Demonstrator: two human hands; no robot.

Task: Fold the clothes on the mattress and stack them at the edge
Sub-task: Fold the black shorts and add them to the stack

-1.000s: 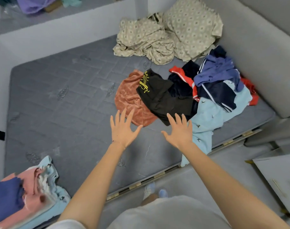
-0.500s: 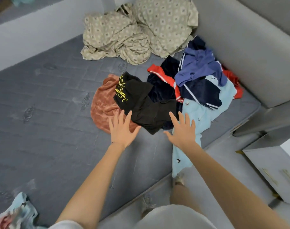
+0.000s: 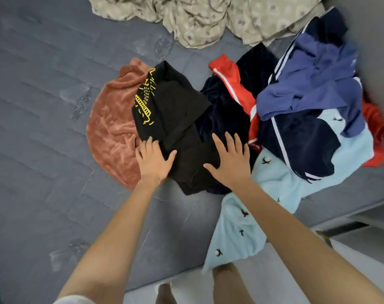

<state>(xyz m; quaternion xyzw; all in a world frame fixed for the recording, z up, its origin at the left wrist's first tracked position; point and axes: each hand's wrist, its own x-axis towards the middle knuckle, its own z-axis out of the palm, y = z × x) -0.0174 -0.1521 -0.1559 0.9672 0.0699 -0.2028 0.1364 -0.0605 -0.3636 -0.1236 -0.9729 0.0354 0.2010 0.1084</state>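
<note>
A crumpled black garment with yellow print point(image 3: 175, 119) lies on the grey mattress point(image 3: 44, 128), partly over a rust-orange velvety cloth point(image 3: 112, 132). My left hand point(image 3: 152, 160) lies flat with spread fingers on the black garment's left edge, where it meets the orange cloth. My right hand point(image 3: 229, 160) rests flat on the black garment's right side, fingers straight. To the right is a heap: a red and navy piece point(image 3: 232, 84), a blue garment point(image 3: 313, 84), a navy striped one point(image 3: 300, 145) and a light blue printed cloth point(image 3: 248, 227) hanging over the mattress edge.
A beige patterned sheet point(image 3: 208, 16) is bunched at the back of the mattress. A grey wall point(image 3: 377, 51) rises on the right. The mattress's near edge and the pale floor point(image 3: 186, 290) lie below, with my feet beside it.
I have leaned in closer and both hands have moved forward from above the mattress onto the black garment. The folded stack at the left has left the view.
</note>
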